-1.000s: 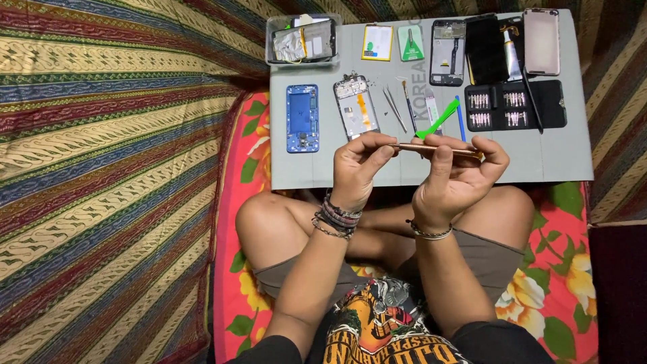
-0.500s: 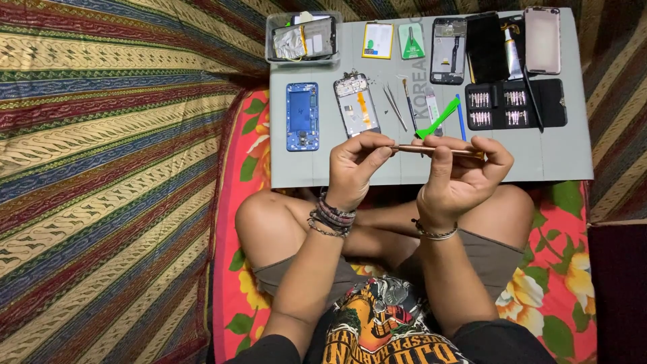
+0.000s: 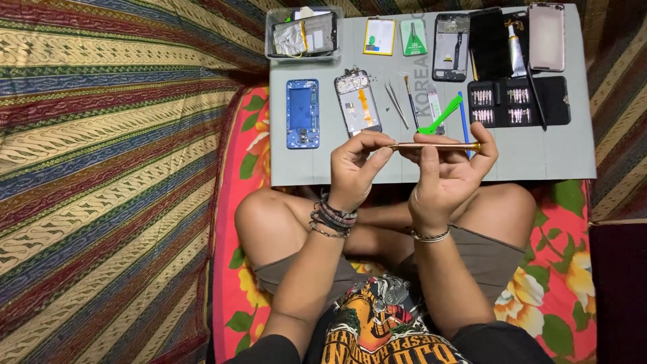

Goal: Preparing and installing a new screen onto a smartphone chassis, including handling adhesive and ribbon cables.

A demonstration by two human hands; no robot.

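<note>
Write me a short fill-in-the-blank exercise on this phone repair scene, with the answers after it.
1. Both hands hold a thin copper-coloured screwdriver lying ____ between them.
2. The left hand pinches its tip while the ____ hand grips the handle.
3. On the grey mat, the blue phone frame lies to the ____ of the opened phone.

Answers: horizontal; right; left

Flat grey board table across the far side of the person's crossed legs, clear plastic tray at its far left corner, blue phone frame nearer, black bit case at the right, slim copper-coloured phone held edgewise between left hand and right hand over the near edge.
</note>
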